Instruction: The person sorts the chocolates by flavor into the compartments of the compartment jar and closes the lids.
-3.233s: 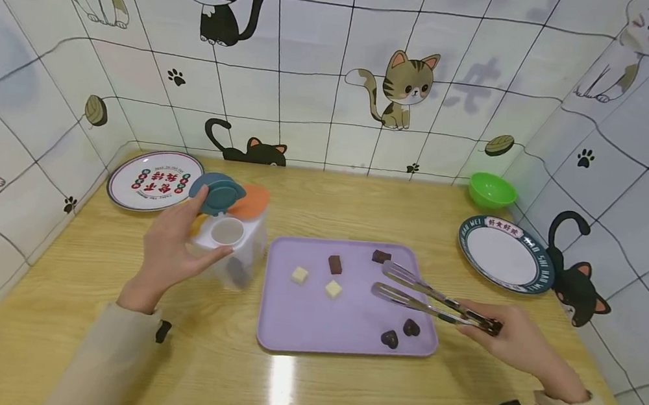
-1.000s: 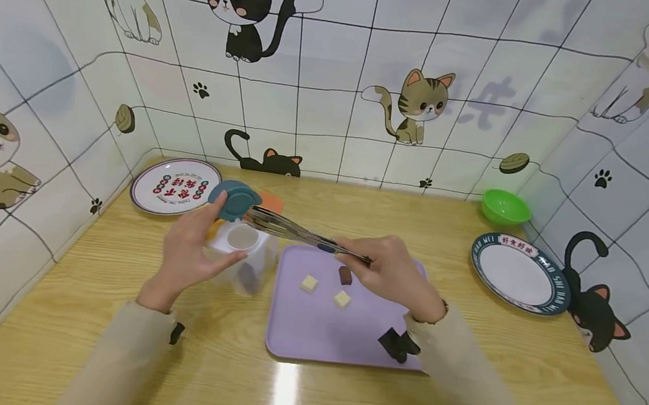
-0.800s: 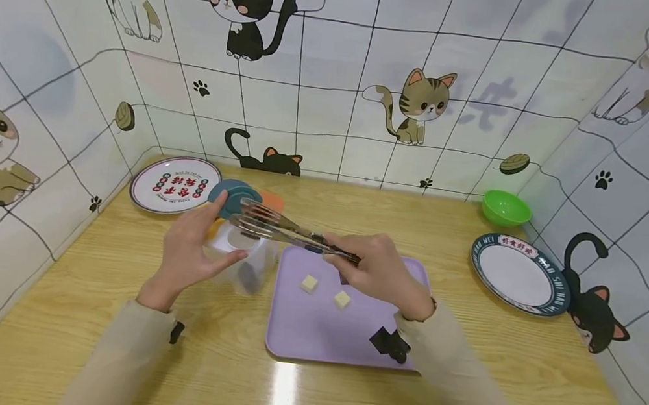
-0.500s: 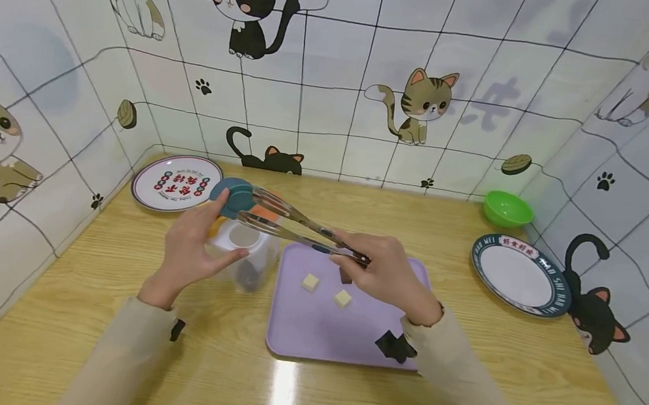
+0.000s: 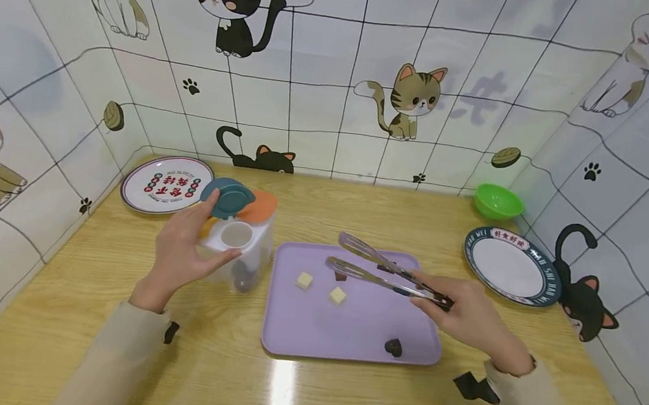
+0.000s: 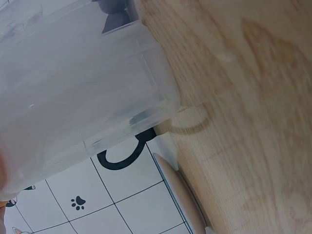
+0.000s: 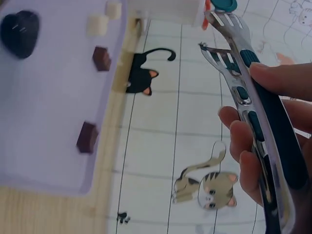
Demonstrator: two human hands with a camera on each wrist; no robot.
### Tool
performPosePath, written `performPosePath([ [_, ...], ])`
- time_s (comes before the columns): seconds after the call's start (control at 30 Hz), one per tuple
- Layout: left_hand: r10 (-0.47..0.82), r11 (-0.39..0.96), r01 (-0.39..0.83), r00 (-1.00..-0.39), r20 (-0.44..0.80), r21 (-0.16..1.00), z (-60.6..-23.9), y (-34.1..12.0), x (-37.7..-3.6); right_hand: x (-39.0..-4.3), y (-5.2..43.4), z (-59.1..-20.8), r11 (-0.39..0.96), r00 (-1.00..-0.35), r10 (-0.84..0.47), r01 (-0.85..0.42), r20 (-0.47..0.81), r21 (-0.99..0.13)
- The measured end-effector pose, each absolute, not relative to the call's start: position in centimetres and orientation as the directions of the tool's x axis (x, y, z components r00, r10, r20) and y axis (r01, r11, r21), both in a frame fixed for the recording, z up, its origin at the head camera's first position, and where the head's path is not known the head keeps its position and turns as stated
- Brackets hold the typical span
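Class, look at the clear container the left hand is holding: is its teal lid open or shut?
Open. The teal lid is flipped up, exposing the round opening in the container held by the left hand.

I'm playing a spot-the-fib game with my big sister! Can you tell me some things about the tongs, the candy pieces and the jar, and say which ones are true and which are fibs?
1. The right hand holds metal tongs. True.
2. The tongs are pinching a candy piece. False: their tips are apart and hold nothing.
3. The left hand holds a clear jar with its teal lid flipped open. True.
4. The purple tray is bare. False: pale cubes, brown cubes and a dark heart-shaped piece lie on it.
5. The green bowl sits on the tray. False: it stands at the table's far right corner.
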State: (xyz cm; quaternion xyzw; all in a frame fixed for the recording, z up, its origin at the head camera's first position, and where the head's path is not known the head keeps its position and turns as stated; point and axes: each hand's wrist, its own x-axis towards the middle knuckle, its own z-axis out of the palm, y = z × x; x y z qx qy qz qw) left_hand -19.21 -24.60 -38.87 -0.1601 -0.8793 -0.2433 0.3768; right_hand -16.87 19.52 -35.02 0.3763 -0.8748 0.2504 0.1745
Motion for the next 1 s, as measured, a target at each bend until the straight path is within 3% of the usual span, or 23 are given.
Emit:
performPosePath([
  [0.3, 0.104, 0.830, 0.478, -0.639, 0.762, 0.288, -38.6, -24.8, -18.9, -12.3, 27.3, -37.0, 0.750, -0.793, -0.529, -0.603, 0.302, -0.270],
  [0.5, 0.086, 0.840, 0.464, -0.626, 0.775, 0.282, -38.1, -25.1, -18.9, -11.1, 28.6, -37.6, 0.748, -0.786, -0.557, -0.615, 0.269, -0.250],
  [0.63, 0.082, 0.838, 0.474, -0.600, 0.796, 0.272, -38.1, -24.9, -19.2, -10.8, 28.6, -37.9, 0.781, -0.816, -0.532, -0.576, 0.226, -0.243],
  [0.8, 0.099, 0.826, 0.484, -0.627, 0.773, 0.287, -38.4, -24.6, -19.2, -10.5, 28.9, -38.2, 0.803, -0.842, -0.509, -0.540, 0.180, -0.253],
  [1.0, 0.100, 0.821, 0.493, -0.620, 0.778, 0.288, -38.8, -24.2, -19.2, -10.4, 29.1, -39.2, 0.757, -0.811, -0.539, -0.585, 0.229, -0.290],
])
